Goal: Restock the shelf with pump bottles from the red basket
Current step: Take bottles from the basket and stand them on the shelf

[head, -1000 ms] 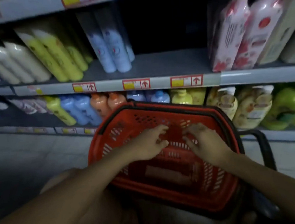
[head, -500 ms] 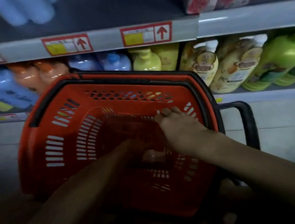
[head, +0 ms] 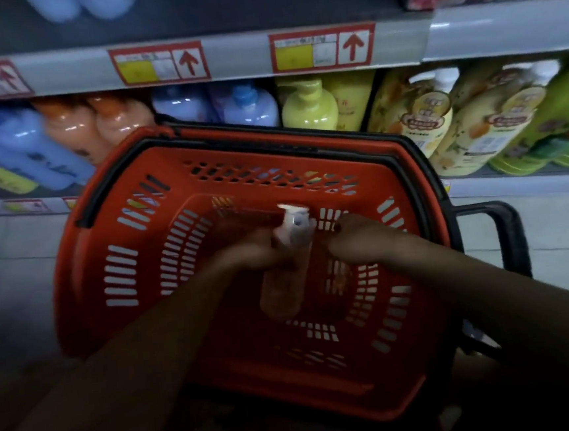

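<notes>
red arrows are seen on the shelf tags (head: 323,48); their writing is blurred. a pump bottle (head: 286,270), newly raised inside the red basket (head: 84,267), is clamped by the left grip (head: 252,252); the right grip (head: 364,242), beside it, cannot be judged.

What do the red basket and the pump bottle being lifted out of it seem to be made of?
Red basket: looks like rigid moulded plastic with a matte finish, judging by its slotted walls; the dark rim band looks like plastic too.
Pump bottle: probably smooth pale peach plastic with a white pump head; blur and dim light leave the finish open. The left hand grips it near the neck.
</notes>
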Demonstrator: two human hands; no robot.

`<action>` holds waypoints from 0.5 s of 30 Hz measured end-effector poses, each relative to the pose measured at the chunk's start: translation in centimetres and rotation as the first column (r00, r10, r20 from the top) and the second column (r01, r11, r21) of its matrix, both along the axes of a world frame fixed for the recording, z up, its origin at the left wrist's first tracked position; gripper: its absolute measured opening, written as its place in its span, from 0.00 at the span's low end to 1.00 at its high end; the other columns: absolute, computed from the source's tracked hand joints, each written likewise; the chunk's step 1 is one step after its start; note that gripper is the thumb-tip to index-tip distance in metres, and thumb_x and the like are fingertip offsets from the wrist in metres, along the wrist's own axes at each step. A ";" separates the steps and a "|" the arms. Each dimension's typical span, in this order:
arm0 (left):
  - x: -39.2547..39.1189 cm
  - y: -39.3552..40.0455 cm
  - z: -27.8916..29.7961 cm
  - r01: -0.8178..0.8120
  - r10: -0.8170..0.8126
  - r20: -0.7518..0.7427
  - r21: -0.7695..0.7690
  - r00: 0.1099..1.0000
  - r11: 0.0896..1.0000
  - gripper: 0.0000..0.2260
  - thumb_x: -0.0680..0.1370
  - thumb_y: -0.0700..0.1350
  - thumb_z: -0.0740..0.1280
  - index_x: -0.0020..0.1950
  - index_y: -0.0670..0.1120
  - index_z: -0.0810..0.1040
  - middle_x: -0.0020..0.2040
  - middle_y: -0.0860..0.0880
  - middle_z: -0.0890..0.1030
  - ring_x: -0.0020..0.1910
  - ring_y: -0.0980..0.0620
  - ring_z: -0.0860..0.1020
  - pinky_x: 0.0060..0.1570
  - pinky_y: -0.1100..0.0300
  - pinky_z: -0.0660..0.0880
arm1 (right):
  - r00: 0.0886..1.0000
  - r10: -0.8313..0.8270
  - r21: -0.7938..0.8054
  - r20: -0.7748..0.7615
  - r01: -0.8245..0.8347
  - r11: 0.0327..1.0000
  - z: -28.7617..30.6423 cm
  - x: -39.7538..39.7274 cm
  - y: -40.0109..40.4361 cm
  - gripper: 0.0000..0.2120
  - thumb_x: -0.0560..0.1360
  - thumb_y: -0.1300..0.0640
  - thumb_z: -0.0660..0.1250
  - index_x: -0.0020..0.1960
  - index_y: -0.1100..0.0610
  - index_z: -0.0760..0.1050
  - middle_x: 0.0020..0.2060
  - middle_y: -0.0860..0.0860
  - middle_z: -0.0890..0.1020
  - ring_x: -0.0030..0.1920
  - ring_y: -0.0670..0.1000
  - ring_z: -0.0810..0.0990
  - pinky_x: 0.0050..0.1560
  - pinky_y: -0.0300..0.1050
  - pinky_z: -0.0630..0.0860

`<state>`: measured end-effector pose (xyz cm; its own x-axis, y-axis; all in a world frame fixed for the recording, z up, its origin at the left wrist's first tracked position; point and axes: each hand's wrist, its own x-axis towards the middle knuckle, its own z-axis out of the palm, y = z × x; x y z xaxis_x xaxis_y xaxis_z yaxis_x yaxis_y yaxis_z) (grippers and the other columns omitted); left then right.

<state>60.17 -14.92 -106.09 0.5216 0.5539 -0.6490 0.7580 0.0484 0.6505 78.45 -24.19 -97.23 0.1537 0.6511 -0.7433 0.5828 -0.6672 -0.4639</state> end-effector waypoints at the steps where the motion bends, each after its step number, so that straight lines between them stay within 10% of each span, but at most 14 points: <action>1: -0.5 0.2 1.2 -0.068 0.070 0.063 -0.021 0.996 0.997 0.23 0.70 0.49 0.80 0.63 0.48 0.81 0.57 0.53 0.85 0.55 0.60 0.83 0.53 0.70 0.77 | 0.997 -0.050 0.004 -0.053 0.051 0.999 -0.2 0.3 0.2 0.12 0.76 0.47 0.72 0.50 0.56 0.80 0.43 0.50 0.84 0.37 0.47 0.81 0.34 0.37 0.77; 7: -4.4 -1.4 10.8 -0.156 0.319 0.347 -0.423 0.882 0.893 0.24 0.72 0.33 0.75 0.66 0.45 0.78 0.63 0.47 0.84 0.64 0.49 0.81 0.64 0.53 0.78 | 0.816 -0.221 -0.069 -0.534 0.218 0.973 1.5 0.3 0.0 0.40 0.66 0.44 0.82 0.72 0.58 0.73 0.59 0.58 0.85 0.55 0.60 0.86 0.53 0.57 0.84; 15: -4.3 -4.7 22.0 -0.290 0.357 0.641 -0.212 0.679 0.933 0.25 0.70 0.37 0.77 0.66 0.42 0.78 0.62 0.43 0.84 0.60 0.48 0.81 0.60 0.55 0.78 | 0.814 0.090 0.395 -0.574 0.179 0.901 12.1 -2.2 -3.3 0.19 0.71 0.61 0.79 0.61 0.52 0.84 0.56 0.51 0.88 0.57 0.53 0.86 0.53 0.49 0.83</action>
<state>55.87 -19.67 -84.07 0.6308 0.7304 -0.2619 0.0626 0.2886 0.9554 76.23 -27.51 -85.12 -0.1684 0.9160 -0.3641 0.0987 -0.3518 -0.9309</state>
